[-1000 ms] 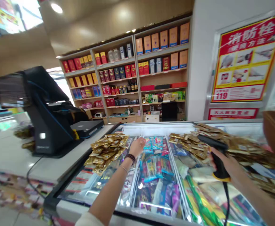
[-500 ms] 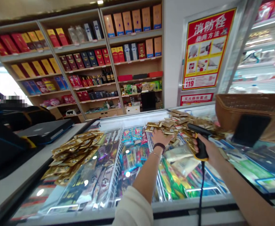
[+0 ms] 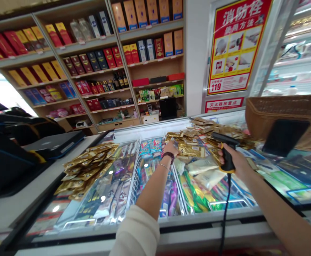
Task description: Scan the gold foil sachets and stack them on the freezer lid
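Two hands operate above a chest freezer (image 3: 150, 131). Right hand (image 3: 231, 160): fingers closed around a barcode scanner (image 3: 226, 158), its cable (image 3: 224, 209) hanging near. Left hand (image 3: 170, 148): fingers on gold sachets (image 3: 191, 142) piled far; grip cannot be determined.

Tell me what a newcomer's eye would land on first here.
A red and yellow fire-hydrant instruction poster stands out on the white wall at upper right. Below it, gold sachets lie heaped on the chest freezer, with the right hand gripping a black barcode scanner just beside them. Wooden shelves of red and gold boxes fill the back.
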A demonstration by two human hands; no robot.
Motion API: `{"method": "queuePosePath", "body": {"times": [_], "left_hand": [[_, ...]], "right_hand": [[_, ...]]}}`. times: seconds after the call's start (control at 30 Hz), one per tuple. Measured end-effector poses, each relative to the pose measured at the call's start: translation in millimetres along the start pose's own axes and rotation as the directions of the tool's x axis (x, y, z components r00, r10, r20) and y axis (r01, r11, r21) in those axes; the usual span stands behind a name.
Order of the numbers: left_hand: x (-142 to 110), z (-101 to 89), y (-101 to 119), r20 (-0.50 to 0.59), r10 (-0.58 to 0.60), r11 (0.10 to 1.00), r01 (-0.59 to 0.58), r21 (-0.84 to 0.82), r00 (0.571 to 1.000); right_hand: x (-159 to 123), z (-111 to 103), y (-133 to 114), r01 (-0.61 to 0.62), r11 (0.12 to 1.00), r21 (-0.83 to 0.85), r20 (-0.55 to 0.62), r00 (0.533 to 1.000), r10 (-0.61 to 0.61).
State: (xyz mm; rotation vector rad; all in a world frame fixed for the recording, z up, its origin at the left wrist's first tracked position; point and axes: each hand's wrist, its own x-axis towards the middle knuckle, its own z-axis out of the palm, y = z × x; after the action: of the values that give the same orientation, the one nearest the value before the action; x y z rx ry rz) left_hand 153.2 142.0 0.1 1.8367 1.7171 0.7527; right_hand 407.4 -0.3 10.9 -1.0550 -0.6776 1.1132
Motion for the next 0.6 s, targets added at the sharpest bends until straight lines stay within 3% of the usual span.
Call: {"method": "queuePosePath", "body": {"times": [0.13,0.27,0.33,0.47,0.6], "left_hand": [[-9.7,-10.7,-4.2,0.03,0.026,0.996,-0.028,0.083,0.999],[-21.3,7.3,9.2,0.023,0.149,0.969,-0.15,0.198,0.989],[-23.0,17.3,18.0,0.034,0.149,0.964,-0.153,0.216,0.988],[-18.1,18.5,24.5,0.063,0.059,0.988,-0.067,0.136,0.996],[-15.4,-0.1,2.1,-0.029,0.021,0.996,-0.023,-0.081,0.999]], "right_hand": [[-3.4,4.0,-0.9,0.022,1.0,0.011,-0.019,1.0,-0.021],[-6.2,5.2,-1.2,0.025,1.0,0.007,-0.023,0.999,-0.024],[-7.0,4.2,-1.3,0.025,1.0,0.011,-0.024,0.999,-0.025],[-9.9,3.7,-2.8,0.024,1.0,0.014,-0.003,1.0,-0.024],[-15.1,7.0,-5.1,0.038,0.999,0.004,-0.014,0.999,-0.038]]}}
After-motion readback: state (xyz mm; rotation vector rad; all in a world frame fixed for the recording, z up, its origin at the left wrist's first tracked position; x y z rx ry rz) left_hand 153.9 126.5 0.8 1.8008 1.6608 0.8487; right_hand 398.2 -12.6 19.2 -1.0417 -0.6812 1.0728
